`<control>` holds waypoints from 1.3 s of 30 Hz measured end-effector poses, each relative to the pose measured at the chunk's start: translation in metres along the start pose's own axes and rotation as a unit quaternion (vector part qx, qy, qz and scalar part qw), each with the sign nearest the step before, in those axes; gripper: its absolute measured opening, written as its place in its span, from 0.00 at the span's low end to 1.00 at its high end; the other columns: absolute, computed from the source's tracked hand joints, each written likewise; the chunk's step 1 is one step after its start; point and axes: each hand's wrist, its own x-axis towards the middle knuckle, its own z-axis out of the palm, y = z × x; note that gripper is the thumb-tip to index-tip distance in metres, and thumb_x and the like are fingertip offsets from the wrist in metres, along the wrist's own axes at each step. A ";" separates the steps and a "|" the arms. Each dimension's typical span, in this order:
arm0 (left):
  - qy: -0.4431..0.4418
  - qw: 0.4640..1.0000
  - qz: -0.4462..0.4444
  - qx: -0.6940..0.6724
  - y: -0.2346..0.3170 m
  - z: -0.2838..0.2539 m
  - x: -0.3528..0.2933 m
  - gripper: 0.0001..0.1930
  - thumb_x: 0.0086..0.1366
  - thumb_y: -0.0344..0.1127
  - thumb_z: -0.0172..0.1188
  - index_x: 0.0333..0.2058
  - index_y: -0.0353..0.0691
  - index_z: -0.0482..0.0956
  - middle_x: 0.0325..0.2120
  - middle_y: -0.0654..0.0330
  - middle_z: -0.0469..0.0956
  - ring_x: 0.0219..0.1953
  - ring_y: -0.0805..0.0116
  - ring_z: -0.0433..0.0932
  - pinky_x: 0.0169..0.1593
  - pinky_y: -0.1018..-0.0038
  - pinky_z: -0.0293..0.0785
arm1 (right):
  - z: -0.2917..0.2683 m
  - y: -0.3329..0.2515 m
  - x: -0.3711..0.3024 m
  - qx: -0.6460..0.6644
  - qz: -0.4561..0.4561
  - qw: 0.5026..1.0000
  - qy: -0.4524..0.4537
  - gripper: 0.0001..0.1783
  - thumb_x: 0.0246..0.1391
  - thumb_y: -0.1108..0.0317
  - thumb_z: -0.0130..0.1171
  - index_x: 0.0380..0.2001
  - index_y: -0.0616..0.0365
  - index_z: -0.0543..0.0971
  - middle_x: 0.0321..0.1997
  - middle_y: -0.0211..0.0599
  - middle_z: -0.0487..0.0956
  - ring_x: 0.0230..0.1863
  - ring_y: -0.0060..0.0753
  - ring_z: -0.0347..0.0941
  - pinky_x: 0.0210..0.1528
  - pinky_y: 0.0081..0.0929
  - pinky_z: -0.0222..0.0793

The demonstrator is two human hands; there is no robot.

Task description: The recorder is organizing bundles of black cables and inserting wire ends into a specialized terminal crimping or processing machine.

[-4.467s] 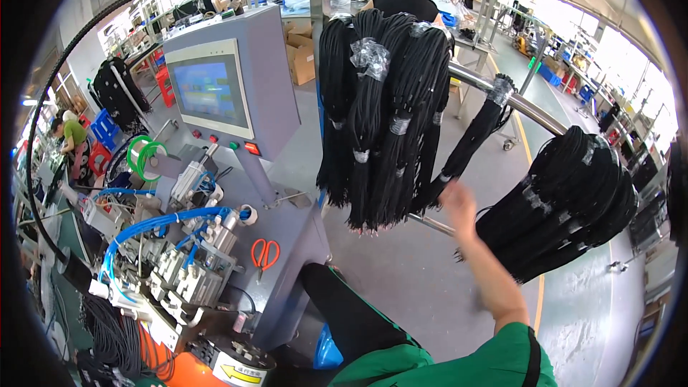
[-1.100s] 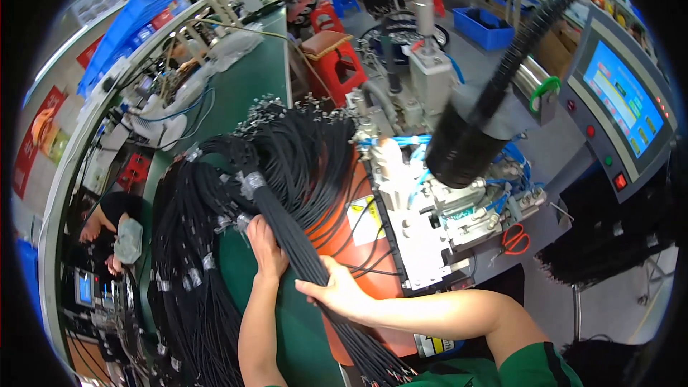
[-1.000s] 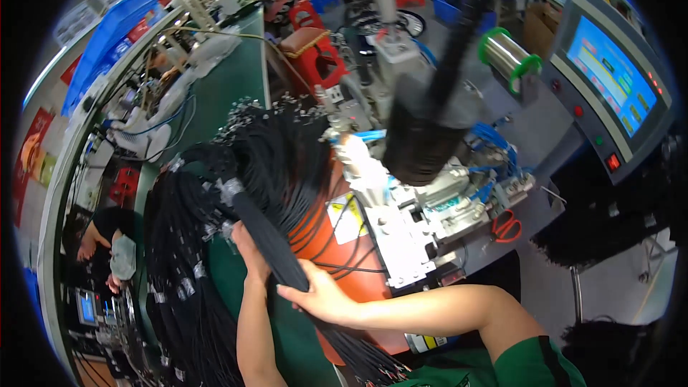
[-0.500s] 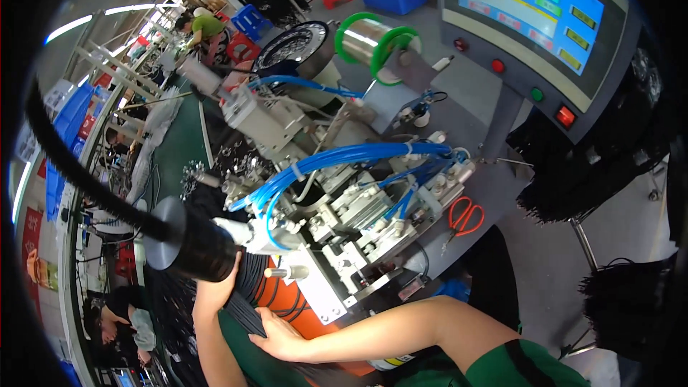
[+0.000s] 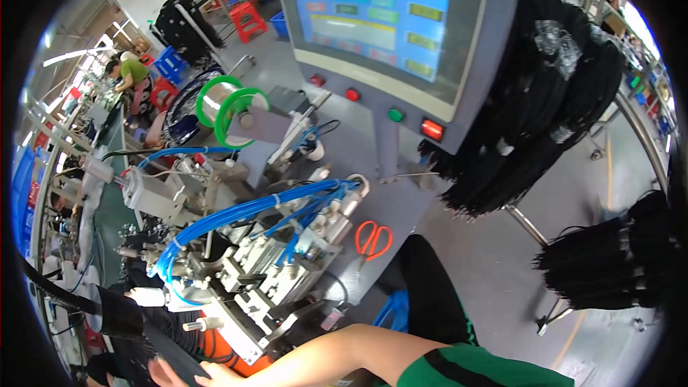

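Observation:
A bundle of black cables [image 5: 174, 358] runs down toward the lower edge, beside the machine's front. My right hand [image 5: 221, 375] lies at the bundle's right side with its fingers closed on it, partly cut off by the lower edge. On the other side of the bundle, my left hand [image 5: 163, 373] shows only in part; its fingers are blurred and mostly out of the picture. Just above the hands stands the machine's metal work head [image 5: 261, 301], with a round pin [image 5: 203, 324] sticking out. A black cylinder [image 5: 118, 313] on a flexible hose hangs to the left.
Blue air tubes [image 5: 236, 209] arch over the machine. Orange-handled scissors [image 5: 373, 241] lie on the grey table [image 5: 401, 208]. Behind are a green-flanged wire spool [image 5: 233, 109] and a control screen [image 5: 373, 21]. Black cable bundles [image 5: 545, 100] hang from racks at right. A person [image 5: 131, 75] sits far left.
My view has turned to the right, so the machine and screen sit farther left. Both hands are now lower in the picture, still at the black cable bundle, and my left forearm is out of view.

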 end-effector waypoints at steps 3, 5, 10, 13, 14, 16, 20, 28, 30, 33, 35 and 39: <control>-0.214 0.870 -0.329 -0.299 0.090 -0.014 -0.064 0.25 0.66 0.48 0.51 0.52 0.33 0.67 0.52 0.52 0.68 0.54 0.58 0.66 0.60 0.64 0.58 | -0.015 0.004 -0.003 -0.013 -0.020 1.000 0.005 0.23 0.54 0.61 0.53 0.45 0.71 0.69 0.42 0.61 0.75 0.48 0.55 0.72 0.49 0.40 0.67; -0.261 0.786 -0.430 -0.359 0.074 -0.017 -0.071 0.25 0.67 0.49 0.50 0.51 0.32 0.68 0.50 0.54 0.70 0.52 0.61 0.67 0.60 0.67 0.57 | -0.034 0.001 -0.007 -0.087 -0.038 0.995 -0.012 0.22 0.52 0.62 0.54 0.44 0.71 0.69 0.40 0.60 0.75 0.46 0.55 0.73 0.47 0.41 0.68; -0.276 0.817 -0.401 -0.308 0.069 0.005 -0.049 0.25 0.64 0.52 0.54 0.39 0.30 0.75 0.39 0.55 0.75 0.42 0.60 0.71 0.50 0.68 0.65 | -0.043 0.007 -0.007 -0.270 -0.098 0.951 -0.111 0.18 0.45 0.66 0.56 0.38 0.69 0.73 0.31 0.58 0.77 0.37 0.55 0.76 0.40 0.44 0.72; -0.274 0.872 -0.335 -0.229 0.045 0.004 -0.014 0.26 0.63 0.53 0.55 0.38 0.28 0.76 0.38 0.53 0.76 0.41 0.59 0.72 0.49 0.67 0.66 | -0.033 0.003 -0.016 -0.312 -0.204 0.925 -0.077 0.19 0.45 0.54 0.59 0.22 0.63 0.76 0.23 0.48 0.76 0.28 0.51 0.74 0.32 0.40 0.70; -0.257 0.902 -0.298 -0.179 0.039 0.006 -0.002 0.27 0.62 0.53 0.56 0.38 0.27 0.76 0.38 0.52 0.76 0.40 0.58 0.73 0.49 0.67 0.67 | -0.031 0.002 -0.015 -0.314 -0.187 0.927 -0.081 0.24 0.40 0.50 0.60 0.21 0.67 0.77 0.22 0.56 0.77 0.27 0.59 0.75 0.31 0.46 0.72; -0.202 0.952 -0.219 -0.070 0.036 0.017 0.014 0.28 0.61 0.54 0.57 0.37 0.26 0.77 0.38 0.50 0.77 0.39 0.57 0.73 0.47 0.67 0.68 | -0.036 0.004 -0.015 -0.327 -0.224 0.914 -0.082 0.25 0.41 0.51 0.60 0.19 0.68 0.77 0.21 0.56 0.76 0.26 0.59 0.75 0.29 0.47 0.72; -0.197 0.974 -0.074 0.085 0.068 0.050 0.036 0.26 0.58 0.49 0.63 0.38 0.24 0.78 0.37 0.47 0.79 0.36 0.59 0.75 0.43 0.68 0.71 | -0.046 -0.004 -0.021 -0.361 -0.190 0.907 -0.106 0.25 0.40 0.50 0.60 0.19 0.67 0.78 0.21 0.56 0.76 0.25 0.58 0.75 0.29 0.46 0.72; -0.262 0.920 -0.240 -0.166 -0.147 0.114 0.127 0.22 0.56 0.54 0.63 0.29 0.39 0.72 0.23 0.64 0.73 0.22 0.73 0.74 0.24 0.76 0.70 | -0.041 -0.010 -0.019 -0.347 -0.112 0.930 -0.052 0.23 0.33 0.53 0.63 0.25 0.66 0.80 0.26 0.56 0.78 0.31 0.55 0.76 0.36 0.42 0.72; -0.175 0.942 -0.212 -0.195 -0.126 0.147 0.094 0.24 0.53 0.58 0.64 0.25 0.43 0.69 0.17 0.67 0.69 0.13 0.76 0.67 0.15 0.78 0.63 | -0.054 -0.011 -0.024 -0.307 -0.092 0.947 0.035 0.24 0.33 0.54 0.62 0.28 0.67 0.79 0.28 0.55 0.78 0.34 0.54 0.76 0.40 0.42 0.72; -0.118 0.955 -0.183 -0.199 -0.158 0.142 0.102 0.22 0.53 0.54 0.66 0.26 0.41 0.69 0.17 0.65 0.69 0.13 0.76 0.67 0.15 0.79 0.63 | -0.050 -0.023 -0.026 -0.242 -0.066 0.968 0.031 0.21 0.38 0.57 0.61 0.27 0.67 0.79 0.24 0.50 0.79 0.27 0.46 0.77 0.34 0.37 0.73; -0.105 0.957 -0.150 -0.223 -0.100 0.148 0.062 0.20 0.54 0.50 0.67 0.29 0.40 0.69 0.17 0.64 0.69 0.12 0.76 0.66 0.15 0.81 0.63 | -0.077 -0.024 -0.024 -0.150 -0.015 0.989 0.006 0.15 0.43 0.62 0.59 0.25 0.67 0.78 0.18 0.43 0.77 0.19 0.33 0.76 0.26 0.29 0.73; -0.086 0.969 -0.144 -0.182 -0.051 0.126 0.051 0.23 0.58 0.47 0.64 0.35 0.30 0.69 0.19 0.62 0.70 0.13 0.75 0.67 0.15 0.79 0.64 | -0.068 -0.018 -0.028 0.033 0.045 0.991 -0.120 0.16 0.47 0.65 0.58 0.35 0.67 0.71 0.20 0.32 0.71 0.16 0.22 0.67 0.19 0.23 0.63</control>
